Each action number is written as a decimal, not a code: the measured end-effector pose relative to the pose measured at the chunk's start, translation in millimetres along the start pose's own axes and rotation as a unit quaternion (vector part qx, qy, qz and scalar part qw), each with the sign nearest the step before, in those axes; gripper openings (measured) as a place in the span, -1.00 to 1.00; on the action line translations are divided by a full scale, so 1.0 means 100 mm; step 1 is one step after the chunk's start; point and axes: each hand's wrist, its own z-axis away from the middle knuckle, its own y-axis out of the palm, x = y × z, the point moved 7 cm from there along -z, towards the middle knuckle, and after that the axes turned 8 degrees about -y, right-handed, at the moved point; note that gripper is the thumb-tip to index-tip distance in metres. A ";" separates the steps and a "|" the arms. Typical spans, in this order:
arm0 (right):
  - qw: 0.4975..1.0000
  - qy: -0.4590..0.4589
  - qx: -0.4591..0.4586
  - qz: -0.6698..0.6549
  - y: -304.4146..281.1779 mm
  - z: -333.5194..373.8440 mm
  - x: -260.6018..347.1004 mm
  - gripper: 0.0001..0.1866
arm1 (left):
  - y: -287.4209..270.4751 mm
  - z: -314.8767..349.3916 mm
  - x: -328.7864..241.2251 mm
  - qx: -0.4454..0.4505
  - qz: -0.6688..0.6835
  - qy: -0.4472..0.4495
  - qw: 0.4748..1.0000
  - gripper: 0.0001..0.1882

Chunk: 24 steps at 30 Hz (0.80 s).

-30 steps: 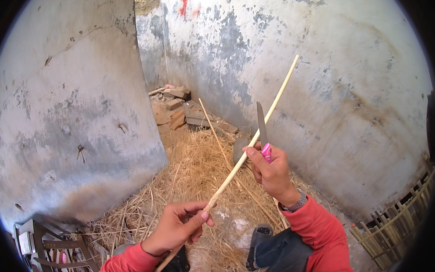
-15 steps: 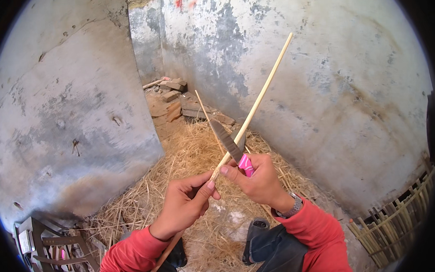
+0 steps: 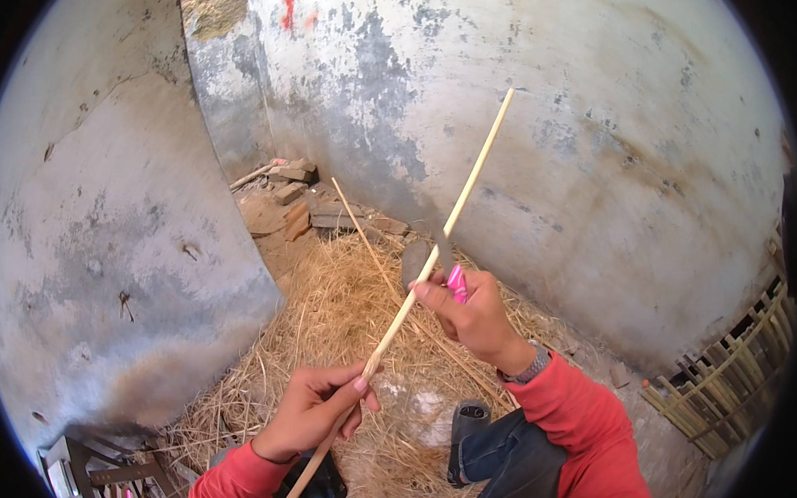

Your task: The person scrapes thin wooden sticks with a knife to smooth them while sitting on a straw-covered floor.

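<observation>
A long pale wooden stick (image 3: 477,173) runs slantwise from lower left to upper right in front of me. My left hand (image 3: 314,408) is closed round its lower part, with the thumb along the top and the darker lower end passing under the hand toward my lap. In my right hand (image 3: 473,318) is a knife with a pink patterned handle (image 3: 457,284). Its narrow-looking grey blade (image 3: 443,247) points up beside the stick, nearly edge-on; whether it touches the wood I cannot tell. The right thumb presses against the stick.
Straw-like shavings (image 3: 317,318) cover the floor, with a thin strip (image 3: 363,228) slanting over them. Bricks (image 3: 292,178) lie at the far corner between worn plaster walls. A slatted wooden rack (image 3: 728,378) stands at right, a dark chair-like frame (image 3: 130,475) at lower left.
My right hand has moved up along the stick, away from the left hand, which has shifted down and left. The knife blade has turned from lying across the stick to nearly edge-on beside it.
</observation>
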 end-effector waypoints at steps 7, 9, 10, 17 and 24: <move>0.983 0.078 -0.103 -0.129 -0.51 -0.24 -0.17 -0.68 | -0.12 0.23 0.14 0.121 -0.021 -0.116 0.986 -0.70; 0.971 0.077 -0.149 -0.171 -0.64 -0.30 -0.14 -0.67 | -0.18 0.29 0.21 0.166 -0.035 -0.147 0.974 -0.75; 0.970 0.080 -0.151 -0.171 -0.70 -0.33 -0.16 -0.67 | -0.23 0.32 0.24 0.168 -0.033 -0.150 0.974 -0.75; 0.964 0.062 -0.185 -0.183 -0.72 -0.24 -0.28 -0.63 | -0.19 0.47 0.45 0.254 -0.017 -0.175 0.951 -0.67; 0.977 0.079 -0.145 -0.132 -0.51 -0.18 -0.36 -0.76 | 0.04 0.05 0.39 0.139 0.049 -0.087 0.985 -0.55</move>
